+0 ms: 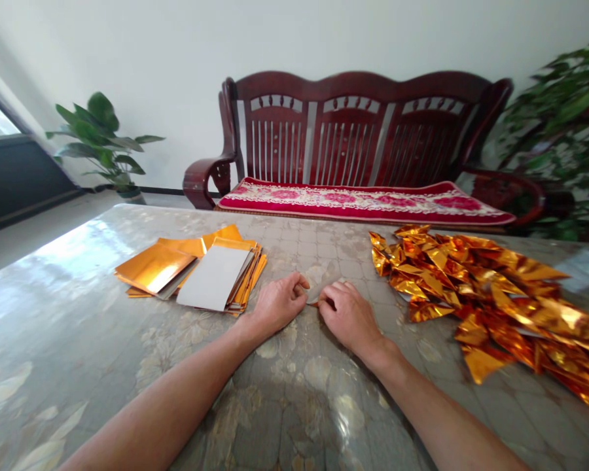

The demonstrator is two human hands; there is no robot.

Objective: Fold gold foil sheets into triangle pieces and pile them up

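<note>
Both hands rest close together at the middle of the table. My left hand (281, 303) is closed, thumb and fingers pinched at the edge of a small piece of foil paper (313, 303). My right hand (347, 315) curls down over the other side of that paper, fingers pressed together. Only a sliver of the paper shows between the hands, greyish with an orange edge; the rest is hidden. Left of my left hand lies a stack of flat gold foil sheets (154, 263), some with the grey back (213, 278) up. A heap of folded gold foil pieces (476, 281) spreads to the right.
A clear patterned cover lies over the table (142, 366). Beyond its far edge stands a dark red wooden bench (348, 144) with a red floral cushion (363, 201). A potted plant (101, 140) stands back left, and leafy greenery (559, 124) back right.
</note>
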